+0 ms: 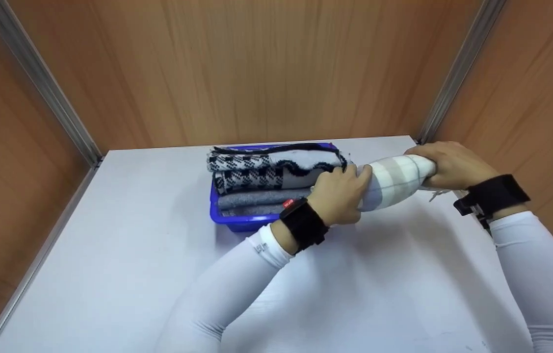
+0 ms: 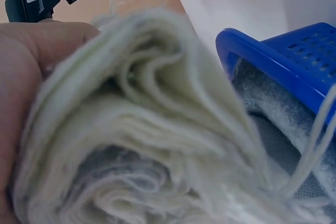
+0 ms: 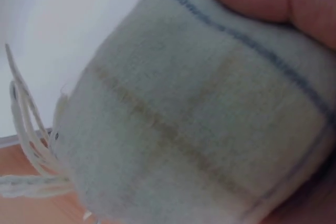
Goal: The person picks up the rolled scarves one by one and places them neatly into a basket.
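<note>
A rolled cream plaid scarf (image 1: 394,180) is held between both hands, to the right of a blue basket (image 1: 213,211). My left hand (image 1: 340,193) grips its left end, close to the basket's right side. The right hand (image 1: 458,164) holds the other end. In the left wrist view the coiled layers of the scarf (image 2: 157,114) show at its end. The right wrist view has the thumb lying on the checked wool (image 3: 157,108), with pale fringe hanging off one side. Inside the basket lie black-and-white patterned rolls (image 1: 247,179) and grey rolls (image 1: 251,200).
The basket stands on a white table (image 1: 134,255) near its back edge. A wood-grain panel (image 1: 256,73) rises behind, with more panels at left and right joined by metal strips (image 1: 50,93). A small red tag (image 1: 288,202) shows beside the left wrist.
</note>
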Motion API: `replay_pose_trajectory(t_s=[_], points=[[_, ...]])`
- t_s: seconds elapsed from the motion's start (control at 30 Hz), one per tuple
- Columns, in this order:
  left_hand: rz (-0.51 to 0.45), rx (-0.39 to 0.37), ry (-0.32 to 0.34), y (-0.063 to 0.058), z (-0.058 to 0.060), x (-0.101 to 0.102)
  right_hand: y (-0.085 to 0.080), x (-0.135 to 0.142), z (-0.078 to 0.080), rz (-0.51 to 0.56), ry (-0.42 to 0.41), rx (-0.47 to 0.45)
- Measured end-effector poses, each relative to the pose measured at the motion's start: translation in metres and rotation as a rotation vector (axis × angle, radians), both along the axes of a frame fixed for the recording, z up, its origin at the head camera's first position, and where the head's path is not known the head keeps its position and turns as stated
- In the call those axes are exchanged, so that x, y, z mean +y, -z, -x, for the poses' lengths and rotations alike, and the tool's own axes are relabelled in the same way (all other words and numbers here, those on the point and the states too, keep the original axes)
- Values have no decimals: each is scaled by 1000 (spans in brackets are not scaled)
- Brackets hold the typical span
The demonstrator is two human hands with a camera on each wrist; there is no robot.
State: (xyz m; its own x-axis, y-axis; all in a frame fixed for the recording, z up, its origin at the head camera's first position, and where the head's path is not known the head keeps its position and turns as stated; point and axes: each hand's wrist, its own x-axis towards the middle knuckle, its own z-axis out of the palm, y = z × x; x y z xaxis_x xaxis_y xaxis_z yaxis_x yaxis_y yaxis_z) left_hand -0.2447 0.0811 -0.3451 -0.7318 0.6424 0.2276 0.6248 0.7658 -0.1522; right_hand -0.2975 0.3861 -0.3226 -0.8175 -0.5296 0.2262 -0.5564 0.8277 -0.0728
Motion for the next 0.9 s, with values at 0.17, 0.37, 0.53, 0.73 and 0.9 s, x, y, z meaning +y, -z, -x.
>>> replay_pose_trajectory(t_s=[0.17,0.37,0.53,0.73,0.9], points=[[-16,-26,5,-2,2,-13,-2,-7,0,-1,-46,30],[-70,-30,36,0,4,-29,-2,-16,-4,-5,-62,60],[-93,-25,42,6,7,-41,0,-23,-6,-12,-47,57],[-103,-9,65,6,8,-55,3,-33,-8,-9,-53,73],[-100,47,92,6,9,-70,4,-42,-8,-11,-77,103]])
